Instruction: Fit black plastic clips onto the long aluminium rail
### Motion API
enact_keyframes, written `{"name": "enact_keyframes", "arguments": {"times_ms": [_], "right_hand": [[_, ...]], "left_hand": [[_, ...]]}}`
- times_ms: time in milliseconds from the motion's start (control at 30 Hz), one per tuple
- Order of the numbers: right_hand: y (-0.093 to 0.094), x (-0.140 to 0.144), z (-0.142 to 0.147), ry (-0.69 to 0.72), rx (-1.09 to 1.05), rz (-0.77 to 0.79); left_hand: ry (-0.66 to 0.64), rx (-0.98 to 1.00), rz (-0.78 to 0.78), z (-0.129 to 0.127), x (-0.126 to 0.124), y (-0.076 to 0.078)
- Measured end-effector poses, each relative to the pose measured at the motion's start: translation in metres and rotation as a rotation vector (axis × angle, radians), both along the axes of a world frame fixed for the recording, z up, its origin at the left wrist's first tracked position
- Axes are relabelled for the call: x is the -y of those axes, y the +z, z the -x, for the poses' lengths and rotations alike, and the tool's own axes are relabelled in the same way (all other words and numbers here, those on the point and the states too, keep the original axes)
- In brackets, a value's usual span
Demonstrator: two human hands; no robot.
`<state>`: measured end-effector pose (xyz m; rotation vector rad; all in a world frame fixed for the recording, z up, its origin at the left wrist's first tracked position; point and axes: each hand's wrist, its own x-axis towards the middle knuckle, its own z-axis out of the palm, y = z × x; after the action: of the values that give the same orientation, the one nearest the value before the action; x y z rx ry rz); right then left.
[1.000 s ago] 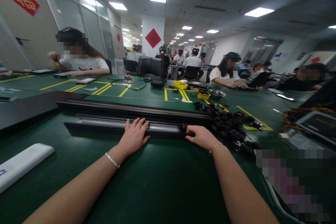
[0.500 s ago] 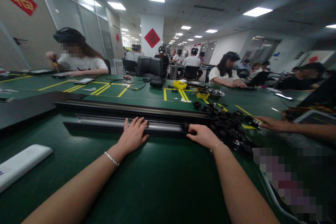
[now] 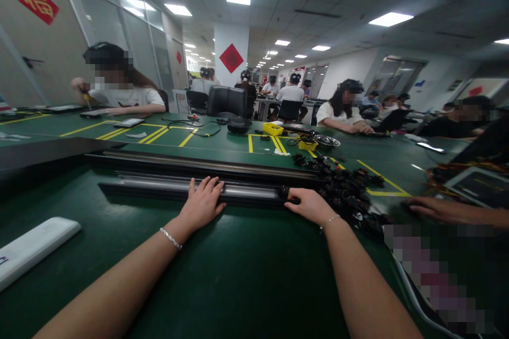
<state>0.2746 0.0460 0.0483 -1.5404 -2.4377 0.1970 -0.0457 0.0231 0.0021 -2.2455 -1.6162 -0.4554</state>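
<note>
A long grey-and-black rail (image 3: 159, 187) lies across the green table (image 3: 246, 270) in front of me. My left hand (image 3: 202, 204) rests flat on top of it with fingers spread. My right hand (image 3: 309, 204) is at the rail's right end, fingers pinching a small black part (image 3: 283, 192) against that end. A second, longer black rail (image 3: 191, 161) lies just behind the first. A heap of small black parts (image 3: 350, 196) spreads to the right of my right hand.
A white flat bar (image 3: 34, 249) lies at the near left. A co-worker's hand (image 3: 427, 207) reaches in from the right beside the heap. Yellow bins (image 3: 273, 128), cables and a black pouch sit further back. Several seated people work around the tables.
My hands have stayed on the rail. The co-worker's hand came in from the right toward the heap of black parts, then drew back and lower.
</note>
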Motion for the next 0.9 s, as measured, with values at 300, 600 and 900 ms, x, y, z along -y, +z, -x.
{"name": "enact_keyframes", "arguments": {"times_ms": [300, 600, 900], "right_hand": [[-0.0009, -0.0003, -0.001, 0.004, -0.012, -0.02], [-0.0022, -0.0013, -0.0025, 0.0, -0.02, -0.024], [-0.0038, -0.0028, -0.0041, -0.01, -0.032, -0.034]], "left_hand": [[0.006, -0.016, 0.002, 0.0007, -0.0004, -0.0008], [0.008, -0.016, -0.014, 0.0003, -0.0015, -0.0021], [0.016, -0.001, -0.029, -0.0012, -0.0023, -0.0034]]}}
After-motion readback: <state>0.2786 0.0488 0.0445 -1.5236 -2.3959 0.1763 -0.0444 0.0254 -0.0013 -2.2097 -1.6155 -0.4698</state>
